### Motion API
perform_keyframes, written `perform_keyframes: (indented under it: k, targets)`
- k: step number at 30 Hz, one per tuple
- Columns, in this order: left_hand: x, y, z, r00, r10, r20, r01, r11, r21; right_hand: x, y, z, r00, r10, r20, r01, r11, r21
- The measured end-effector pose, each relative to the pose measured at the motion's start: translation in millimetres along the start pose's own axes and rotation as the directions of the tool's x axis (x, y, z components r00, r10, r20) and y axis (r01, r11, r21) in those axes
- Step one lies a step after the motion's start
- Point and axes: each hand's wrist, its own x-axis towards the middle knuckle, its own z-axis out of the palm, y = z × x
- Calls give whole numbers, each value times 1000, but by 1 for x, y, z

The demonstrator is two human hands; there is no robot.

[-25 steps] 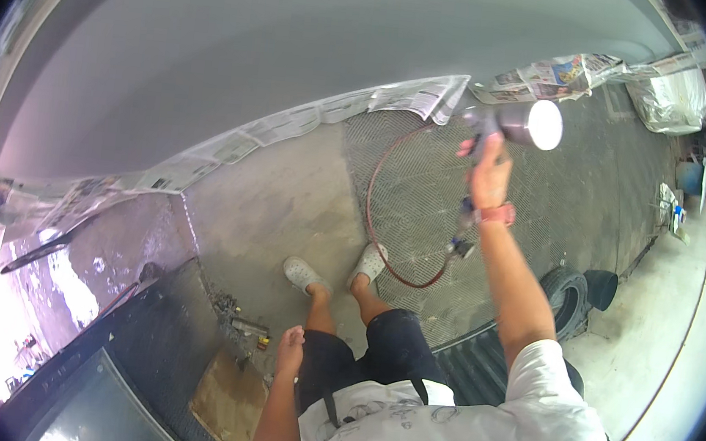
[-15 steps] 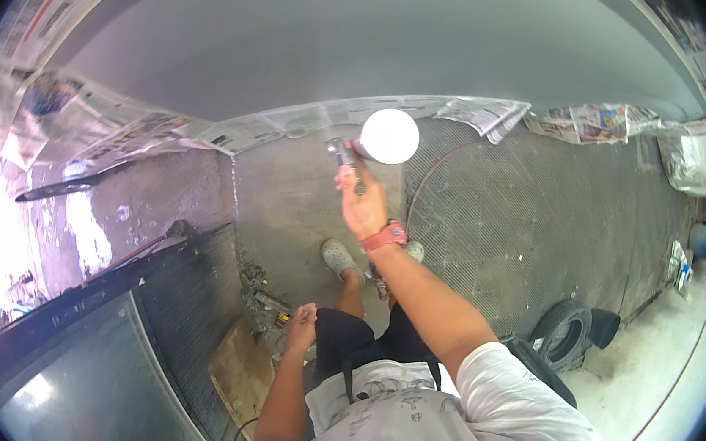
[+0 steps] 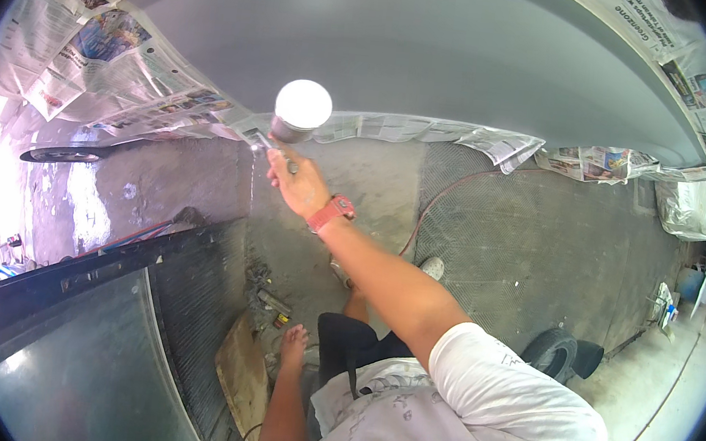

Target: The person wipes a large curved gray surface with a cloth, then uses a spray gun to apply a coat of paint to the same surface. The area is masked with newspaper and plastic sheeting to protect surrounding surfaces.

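My right hand [image 3: 303, 190] is closed around the handle of a spray gun [image 3: 257, 138], which has a round white-topped cup [image 3: 303, 105]. The arm is stretched forward and to the left, and a red watch sits on its wrist. The gun is at the lower left edge of a large smooth grey panel [image 3: 412, 48], bordered by taped newspaper [image 3: 162, 87]. Whether it touches the paper I cannot tell. Lower down, beside my knee, my left hand [image 3: 294, 342] hangs with loosely bent fingers and nothing visible in it.
A dark-framed glass panel [image 3: 76, 355] lies at the lower left, next to a wooden board [image 3: 241, 363] and some debris. A thin reddish hose [image 3: 426, 215] curves over the concrete floor. To the right are a tire [image 3: 550, 354] and a plastic-wrapped bundle [image 3: 690, 206].
My right hand has swept the spray gun left along the lower edge of the grey panel. The view has shifted a little, and my left hand stays low by the knee.
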Motion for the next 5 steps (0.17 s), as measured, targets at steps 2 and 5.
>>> perform_keyframes:
  k: [2, 5]
  targets:
    - [2, -1, 7, 999, -21, 29, 20, 999, 33, -10, 0, -33, 996, -13, -84, 10, 1000, -28]
    - [0, 10, 23, 998, -42, 55, 36, 994, 107, -27, 16, -86, 982, -55, -183, 49, 998, -39]
